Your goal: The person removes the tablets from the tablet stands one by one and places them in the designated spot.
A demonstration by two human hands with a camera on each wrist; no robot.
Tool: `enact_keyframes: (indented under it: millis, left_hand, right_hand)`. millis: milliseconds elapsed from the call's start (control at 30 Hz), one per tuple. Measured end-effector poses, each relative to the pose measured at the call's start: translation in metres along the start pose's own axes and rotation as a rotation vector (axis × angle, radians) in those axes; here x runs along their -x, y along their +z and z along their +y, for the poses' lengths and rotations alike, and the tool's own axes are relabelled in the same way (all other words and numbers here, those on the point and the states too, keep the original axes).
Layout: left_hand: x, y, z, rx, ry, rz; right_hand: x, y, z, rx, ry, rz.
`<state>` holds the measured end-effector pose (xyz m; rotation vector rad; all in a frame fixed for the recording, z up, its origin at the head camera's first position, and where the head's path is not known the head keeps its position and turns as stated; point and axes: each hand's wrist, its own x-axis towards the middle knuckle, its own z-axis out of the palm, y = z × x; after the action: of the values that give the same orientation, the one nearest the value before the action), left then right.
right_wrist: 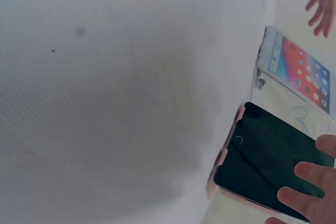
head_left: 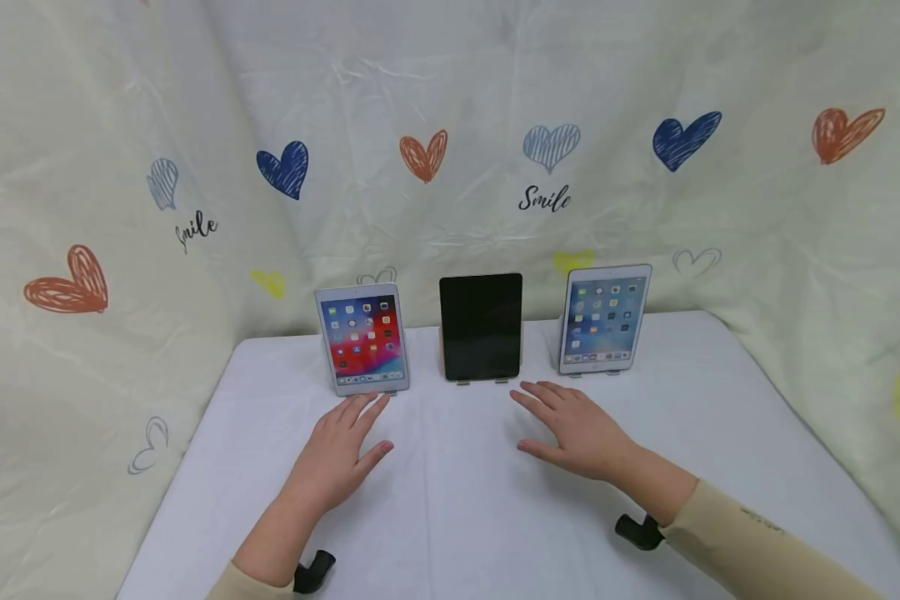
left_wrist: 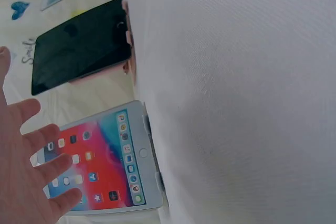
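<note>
Three tablets lean on stands along the table's far side. The left tablet has a white frame and a lit red and blue home screen. A black tablet with a dark screen stands in the middle. The right tablet, white-framed, shows a pale blue home screen. My left hand hovers in front of the left tablet, fingers spread and holding nothing. My right hand is held above the cloth, before the gap between the black and right tablets, its fingers extended and nothing in them.
A white cloth covers the table. Behind it hangs a pale curtain printed with hearts and the word "Smile". Black wrist mounts show below both hands. The black tablet's stand looks pinkish.
</note>
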<state>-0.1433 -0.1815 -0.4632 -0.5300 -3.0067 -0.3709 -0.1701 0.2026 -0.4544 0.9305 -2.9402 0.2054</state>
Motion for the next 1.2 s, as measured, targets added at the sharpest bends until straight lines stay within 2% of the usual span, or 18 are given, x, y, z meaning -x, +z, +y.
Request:
enact_keyframes:
  millis: [233,433,800,1100,1200]
  left_hand:
    - [-0.002,-0.002,-0.001,0.018,-0.020,-0.015]
    - [-0.002,-0.003,-0.003,0.038,-0.043,-0.003]
    - [-0.001,-0.005,-0.004,0.066,-0.054,-0.008]
    - [-0.003,-0.003,-0.006,0.112,-0.079,-0.027]
    - [-0.006,-0.002,-0.008,0.102,-0.077,-0.021]
  right_hand:
    - [-0.005,-0.001,-0.004,-0.020,0.013,-0.006]
    - [-0.009,-0.002,-0.007,-0.051,0.018,0.000]
    - [-0.019,0.000,-0.018,-0.102,0.056,-0.023]
    - [-0.025,0.004,-0.024,-0.089,0.075,-0.051]
    - [-0.027,0.004,-0.025,-0.090,0.081,-0.056]
